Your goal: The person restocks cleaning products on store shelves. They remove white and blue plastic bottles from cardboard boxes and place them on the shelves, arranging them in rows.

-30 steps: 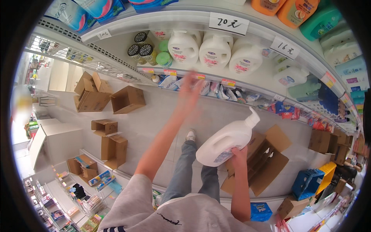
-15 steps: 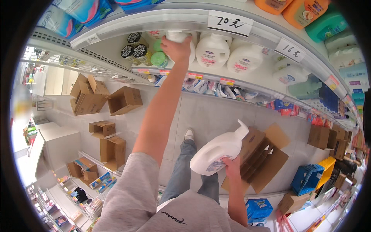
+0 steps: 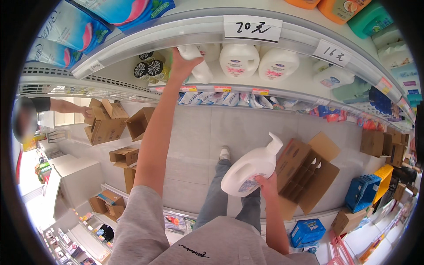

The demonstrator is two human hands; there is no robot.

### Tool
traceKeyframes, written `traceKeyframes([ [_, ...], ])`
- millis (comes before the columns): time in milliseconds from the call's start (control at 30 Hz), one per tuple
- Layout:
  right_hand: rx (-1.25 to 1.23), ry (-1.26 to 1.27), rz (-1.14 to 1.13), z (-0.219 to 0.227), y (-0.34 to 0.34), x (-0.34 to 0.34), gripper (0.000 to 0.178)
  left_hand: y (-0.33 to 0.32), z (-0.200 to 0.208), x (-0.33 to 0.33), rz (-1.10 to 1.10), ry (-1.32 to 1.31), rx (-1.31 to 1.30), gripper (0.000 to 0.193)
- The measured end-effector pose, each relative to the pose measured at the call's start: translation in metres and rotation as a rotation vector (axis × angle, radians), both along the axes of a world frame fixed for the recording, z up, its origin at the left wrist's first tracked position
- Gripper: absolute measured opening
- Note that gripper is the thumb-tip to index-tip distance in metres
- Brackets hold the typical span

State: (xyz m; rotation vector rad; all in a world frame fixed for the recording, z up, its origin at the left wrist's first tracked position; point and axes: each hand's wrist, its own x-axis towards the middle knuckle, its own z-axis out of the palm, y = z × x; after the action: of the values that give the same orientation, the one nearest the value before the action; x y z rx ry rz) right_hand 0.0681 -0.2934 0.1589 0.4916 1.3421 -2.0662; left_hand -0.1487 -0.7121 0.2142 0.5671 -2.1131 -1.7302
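Note:
My left hand (image 3: 182, 66) reaches up to the shelf and is closed around the upper part of a white bottle (image 3: 201, 70), which leans at a tilt. To its right stand a white handled bottle with pink print (image 3: 238, 62) and another white bottle (image 3: 278, 65). Left of my hand are several jars with black patterned lids (image 3: 155, 68); a green-capped container is mostly hidden by the hand. Low in front of my body, my right hand (image 3: 267, 184) grips a large white pump bottle (image 3: 248, 170), tilted with its spout up and to the right.
An open, divided carton (image 3: 304, 176) with white spouts inside stands on the floor at right. Blue crates (image 3: 362, 193) sit farther right. Cardboard boxes (image 3: 106, 126) lie left, where another person's hand (image 3: 86, 111) touches one. An upper shelf edge (image 3: 190, 30) overhangs my left hand.
My left hand has shifted left along the shelf, and the bottle in it now tilts. The right hand keeps its pump bottle. Another person's arm has appeared at the far left.

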Motion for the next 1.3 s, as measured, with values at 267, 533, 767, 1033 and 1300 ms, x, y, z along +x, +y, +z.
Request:
traceKeyframes([
  [267,0.034,-0.045,0.052,0.008,-0.015,-0.014,0.053,-0.016,-0.009,0.010,0.063,-0.015,-0.150,0.092],
  [533,0.143,-0.002,0.081,0.008,-0.035,-0.023,0.060,-0.006,-0.031,0.005,0.161,-0.049,-0.320,0.095],
  [767,0.184,0.035,0.090,0.019,-0.053,-0.031,0.065,-0.028,-0.031,0.015,0.083,0.012,-0.252,0.061],
  [1033,0.273,0.123,-0.047,0.009,-0.092,-0.041,0.064,-0.038,-0.009,0.026,-0.001,-0.114,-0.290,0.050],
  [1300,0.377,0.525,-0.216,0.043,-0.231,-0.119,0.068,-0.044,-0.010,0.025,-0.146,-0.107,-0.237,0.067],
])
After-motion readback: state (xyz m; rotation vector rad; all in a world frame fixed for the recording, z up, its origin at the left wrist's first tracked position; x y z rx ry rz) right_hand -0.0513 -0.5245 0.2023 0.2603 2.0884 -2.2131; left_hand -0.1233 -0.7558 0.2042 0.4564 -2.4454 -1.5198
